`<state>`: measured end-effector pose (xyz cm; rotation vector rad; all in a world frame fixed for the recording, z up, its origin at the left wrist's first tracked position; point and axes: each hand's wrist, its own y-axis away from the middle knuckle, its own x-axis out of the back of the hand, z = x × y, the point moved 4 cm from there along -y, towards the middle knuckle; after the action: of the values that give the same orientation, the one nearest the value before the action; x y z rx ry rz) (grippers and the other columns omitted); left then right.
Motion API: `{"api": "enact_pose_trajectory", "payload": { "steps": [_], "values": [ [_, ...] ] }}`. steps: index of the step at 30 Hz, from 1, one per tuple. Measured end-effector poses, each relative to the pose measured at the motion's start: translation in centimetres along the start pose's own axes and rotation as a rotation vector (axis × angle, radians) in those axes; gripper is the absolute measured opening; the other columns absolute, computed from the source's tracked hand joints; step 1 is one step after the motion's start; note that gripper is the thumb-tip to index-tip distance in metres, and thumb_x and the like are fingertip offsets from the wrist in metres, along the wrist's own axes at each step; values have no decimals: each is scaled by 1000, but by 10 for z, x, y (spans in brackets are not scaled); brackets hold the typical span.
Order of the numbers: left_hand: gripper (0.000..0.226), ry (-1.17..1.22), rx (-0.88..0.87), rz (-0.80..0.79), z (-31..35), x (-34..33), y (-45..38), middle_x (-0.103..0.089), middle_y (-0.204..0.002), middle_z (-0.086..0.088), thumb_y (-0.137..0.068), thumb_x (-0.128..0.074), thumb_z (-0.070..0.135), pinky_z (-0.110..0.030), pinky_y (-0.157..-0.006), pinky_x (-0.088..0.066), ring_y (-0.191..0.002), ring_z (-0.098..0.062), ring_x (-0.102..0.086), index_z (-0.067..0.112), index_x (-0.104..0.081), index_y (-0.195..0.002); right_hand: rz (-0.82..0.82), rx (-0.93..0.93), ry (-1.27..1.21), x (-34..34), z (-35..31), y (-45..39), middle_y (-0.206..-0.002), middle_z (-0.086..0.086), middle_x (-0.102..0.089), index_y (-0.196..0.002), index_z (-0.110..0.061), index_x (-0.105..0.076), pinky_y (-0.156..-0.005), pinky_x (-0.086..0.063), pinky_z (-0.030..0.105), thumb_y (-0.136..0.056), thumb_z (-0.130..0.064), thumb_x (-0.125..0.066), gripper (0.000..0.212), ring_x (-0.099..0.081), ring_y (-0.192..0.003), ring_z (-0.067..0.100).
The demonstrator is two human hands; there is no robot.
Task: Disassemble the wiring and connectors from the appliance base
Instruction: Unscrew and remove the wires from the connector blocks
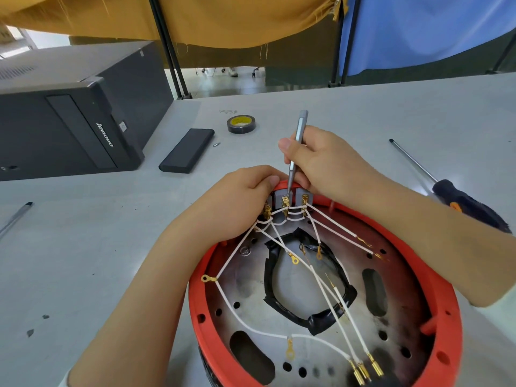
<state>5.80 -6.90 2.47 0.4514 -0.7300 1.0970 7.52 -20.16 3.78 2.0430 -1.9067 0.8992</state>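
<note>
The right hand (321, 160) holds a slim grey screwdriver (297, 146) pen-fashion, its grip clamped on the shaft between thumb and fingers, the tip set down at the middle brass connector (284, 201) on the far rim of the red base (441, 356). The steep angle suggests the tip is meant to lever or release that connector. The left hand (237, 202) is pressed against the rim beside the left connector (267, 210), fingers curled and closed over the edge, apparently to steady the base against the prying force; whether it also pinches a wire cannot be told, the fingertips being hidden.

The base lies on the desk (83, 247), nearest the person, underside up. White wires (326, 291) fan out from the connectors across the metal plate, their free ends loose. They cross one another close to the working point and may obstruct the tip.

Well apart on the desk: a tape roll (241, 124), a dark flat case (186, 150), a large screwdriver (446, 191) at right, and a computer tower (69, 121) at left.
</note>
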Motion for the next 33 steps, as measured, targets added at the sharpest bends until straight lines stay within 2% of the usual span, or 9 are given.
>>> {"api": "enact_pose_trajectory", "payload": {
  "steps": [2, 5, 8, 11, 14, 18, 24, 29, 33],
  "values": [
    [29, 11, -4, 0, 0, 0, 0, -66, -103, 15, -102, -35, 27, -15, -82, -41, -96, -2, -58, 34, -62, -108, 46, 69, -36, 2, -2, 7, -47, -19, -54, -77, -24, -48, -48, -36, 11, -99, -34, -43, 24, -48, -43, -4],
    [28, 15, -5, 4, 0, 0, 0, -65, -98, 19, -101, -35, 27, -8, -75, -38, -90, 6, -56, 37, -61, -103, 60, 100, -37, 3, -5, 10, -47, -11, -51, -79, -22, -48, -46, -36, 9, -99, -33, -43, 23, -48, -43, -2],
    [28, 11, -18, 5, 0, 0, 0, -64, -94, 21, -101, -35, 28, -10, -72, -39, -85, 7, -55, 40, -60, -101, 29, 107, -10, 1, -5, 9, -47, -14, -53, -78, -24, -46, -48, -37, 10, -99, -33, -43, 23, -49, -44, -2],
    [28, 3, -21, 9, -1, 1, -1, -60, -80, 23, -101, -34, 28, -5, -59, -35, -66, 14, -52, 38, -61, -102, 11, 124, 4, 0, -6, 8, -47, -23, -53, -78, -26, -45, -49, -37, 11, -99, -33, -42, 22, -50, -45, -3],
    [29, -1, -18, 19, -2, 0, -2, -60, -76, 18, -101, -34, 28, -8, -54, -34, -56, 13, -49, 35, -62, -107, 22, 168, 9, 0, -9, 10, -49, -10, -51, -77, -27, -45, -51, -40, 19, -98, -32, -44, 22, -48, -46, 2],
    [29, -6, -6, 18, 0, 0, -1, -62, -78, 10, -101, -34, 28, -14, -56, -35, -60, 5, -52, 32, -62, -107, 12, 148, 34, -2, -9, 8, -52, -9, -46, -76, -28, -45, -54, -39, 25, -98, -33, -44, 22, -45, -46, 1],
    [31, -15, 19, 6, 1, 0, 0, -66, -97, 6, -101, -34, 28, -25, -78, -44, -86, -9, -57, 28, -62, -113, -87, -17, 46, -5, -5, -10, -39, -22, -49, -71, -22, -49, -51, -30, 23, -98, -33, -44, 30, -44, -36, -6],
    [29, -10, 11, 7, 0, 1, 0, -64, -84, 11, -101, -34, 28, -17, -61, -38, -67, 1, -52, 31, -62, -107, -37, -6, 18, -4, -3, -6, -42, -11, -48, -71, -22, -50, -50, -34, 22, -98, -34, -44, 30, -45, -37, -3],
    [27, 19, -1, 17, 0, 1, 0, -58, -66, 29, -101, -35, 28, -5, -54, -34, -61, 14, -51, 40, -59, -96, 13, 103, -71, 1, -6, 7, -48, -25, -54, -77, -24, -48, -47, -37, 9, -99, -32, -42, 24, -49, -45, -5]
  ]
}}
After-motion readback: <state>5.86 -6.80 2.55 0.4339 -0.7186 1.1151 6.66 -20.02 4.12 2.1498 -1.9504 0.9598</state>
